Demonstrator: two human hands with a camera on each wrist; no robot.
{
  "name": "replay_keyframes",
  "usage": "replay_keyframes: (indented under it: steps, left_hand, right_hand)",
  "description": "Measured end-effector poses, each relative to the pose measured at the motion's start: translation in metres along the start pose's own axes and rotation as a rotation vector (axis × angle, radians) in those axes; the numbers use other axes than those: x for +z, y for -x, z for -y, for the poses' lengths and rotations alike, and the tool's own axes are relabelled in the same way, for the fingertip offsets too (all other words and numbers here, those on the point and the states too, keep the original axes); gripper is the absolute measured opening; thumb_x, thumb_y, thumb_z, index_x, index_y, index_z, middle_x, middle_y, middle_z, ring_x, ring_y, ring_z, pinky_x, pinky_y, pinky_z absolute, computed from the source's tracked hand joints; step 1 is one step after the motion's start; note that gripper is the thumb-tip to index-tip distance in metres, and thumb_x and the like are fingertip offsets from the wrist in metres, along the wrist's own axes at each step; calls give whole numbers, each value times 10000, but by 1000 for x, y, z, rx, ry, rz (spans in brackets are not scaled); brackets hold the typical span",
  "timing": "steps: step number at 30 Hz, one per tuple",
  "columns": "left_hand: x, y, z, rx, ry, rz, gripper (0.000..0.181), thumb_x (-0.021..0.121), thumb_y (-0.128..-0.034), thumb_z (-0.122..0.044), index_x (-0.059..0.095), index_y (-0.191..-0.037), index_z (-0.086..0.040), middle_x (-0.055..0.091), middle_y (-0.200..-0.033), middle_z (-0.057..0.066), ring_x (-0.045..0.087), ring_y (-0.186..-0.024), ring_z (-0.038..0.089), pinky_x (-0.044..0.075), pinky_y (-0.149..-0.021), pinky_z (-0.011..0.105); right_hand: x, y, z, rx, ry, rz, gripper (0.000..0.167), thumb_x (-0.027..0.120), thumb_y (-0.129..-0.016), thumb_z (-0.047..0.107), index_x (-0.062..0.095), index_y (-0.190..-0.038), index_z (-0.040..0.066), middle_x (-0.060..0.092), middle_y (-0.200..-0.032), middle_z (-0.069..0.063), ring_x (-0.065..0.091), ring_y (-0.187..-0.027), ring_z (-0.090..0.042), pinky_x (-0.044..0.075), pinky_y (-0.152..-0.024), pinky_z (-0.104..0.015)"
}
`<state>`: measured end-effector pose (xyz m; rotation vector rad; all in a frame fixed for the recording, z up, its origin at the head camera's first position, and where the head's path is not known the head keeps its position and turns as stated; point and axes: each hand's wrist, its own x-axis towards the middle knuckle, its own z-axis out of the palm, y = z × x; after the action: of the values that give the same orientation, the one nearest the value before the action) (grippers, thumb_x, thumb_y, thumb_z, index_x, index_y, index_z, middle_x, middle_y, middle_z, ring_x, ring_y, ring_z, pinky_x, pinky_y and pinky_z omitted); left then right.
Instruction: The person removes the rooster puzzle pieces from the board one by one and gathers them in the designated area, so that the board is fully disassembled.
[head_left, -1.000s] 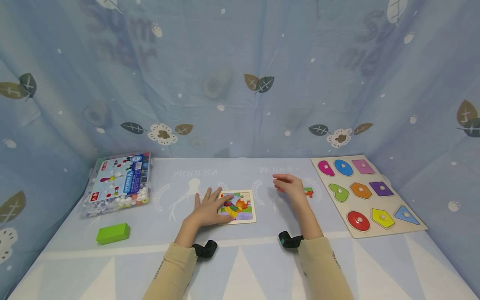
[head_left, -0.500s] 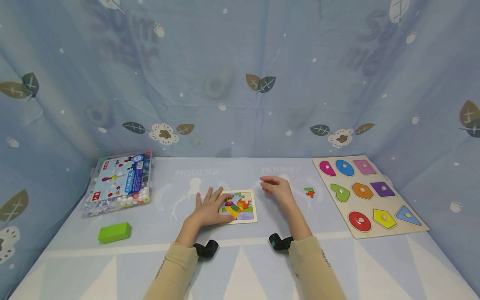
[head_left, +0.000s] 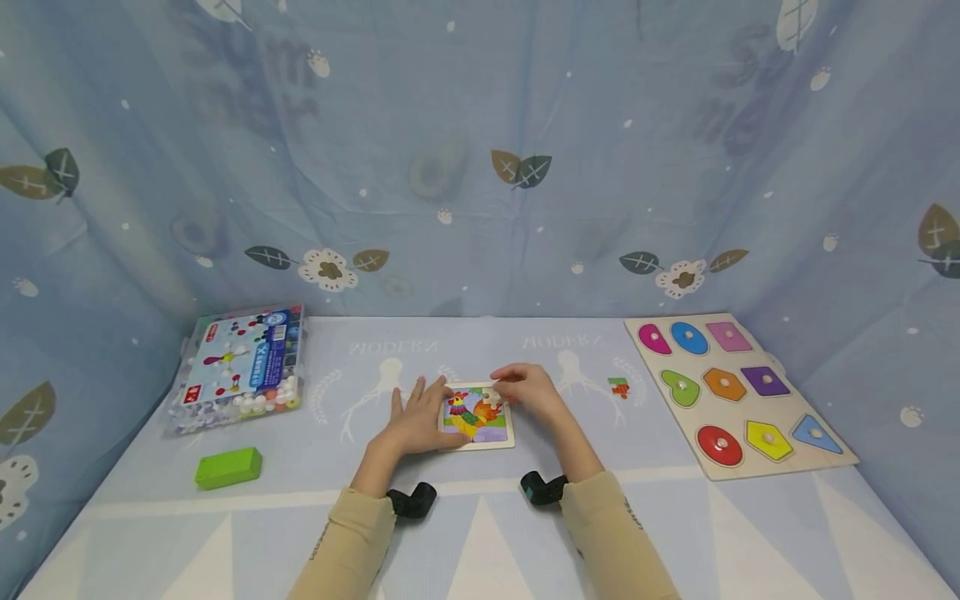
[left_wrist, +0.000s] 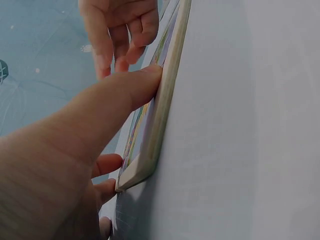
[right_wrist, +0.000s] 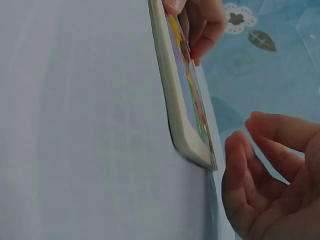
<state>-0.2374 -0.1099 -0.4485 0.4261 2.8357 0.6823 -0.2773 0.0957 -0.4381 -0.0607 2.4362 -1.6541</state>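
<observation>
A small wooden picture puzzle, showing a rooster in a pale frame, lies on the table between both hands. My left hand spreads over its left side. In the left wrist view, the thumb presses on the frame's near edge while other fingertips touch its left end. Bent, my right hand reaches the puzzle's upper right corner. Its fingertips are near one another in the right wrist view, beside the frame, with nothing visible between them. A loose puzzle piece, green and red, lies farther right.
At right lies a wooden shape board with several coloured knobbed shapes. A clear plastic box of small beads stands at back left, with a green block in front. Behind the table hangs a blue patterned cloth.
My right hand has moved left from beside the loose piece to the puzzle's upper right corner, uncovering that piece. The left hand has stayed on the puzzle.
</observation>
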Motion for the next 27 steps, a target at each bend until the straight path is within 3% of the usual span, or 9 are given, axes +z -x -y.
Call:
replay_keyframes:
  steps: [7, 11, 18, 27]
  left_hand:
    - [0, 1, 0, 2, 13, -8, 759, 696, -738, -513, 422, -1319, -109, 195, -1525, 115, 64, -1400, 375, -76, -1039, 633]
    - [-1, 1, 1, 9, 14, -12, 761, 696, -739, -509, 428, -1320, -98, 197, -1523, 119, 67, -1399, 379, -76, -1035, 639]
    - [0, 0, 1, 5, 3, -10, 765, 693, -741, -516, 436, -1321, -88, 198, -1524, 113, 69, -1399, 377, -70, -1034, 642]
    - [-1, 1, 0, -1, 4, -2, 756, 689, -744, -517, 442, -1316, -89, 191, -1526, 116, 59, -1400, 378, -72, -1034, 642]
  right_hand:
    - [9, 2, 6, -39, 320, 16, 140, 685, -826, 157, 697, -931, 66, 637, -881, -54, 552, -784, -165, 479, -690, -286]
    - [11, 2, 6, -68, 411, 32, 144, 705, -809, 187, 700, -894, 71, 628, -838, -40, 545, -765, -170, 472, -694, -309]
    - [16, -1, 7, -74, 426, 54, 170, 722, -795, 204, 683, -872, 58, 585, -754, -24, 518, -669, -149, 434, -606, -265]
    - [19, -1, 10, -83, 326, 43, 170, 714, -804, 170, 589, -825, 56, 562, -671, -27, 516, -551, -130, 413, -516, -233]
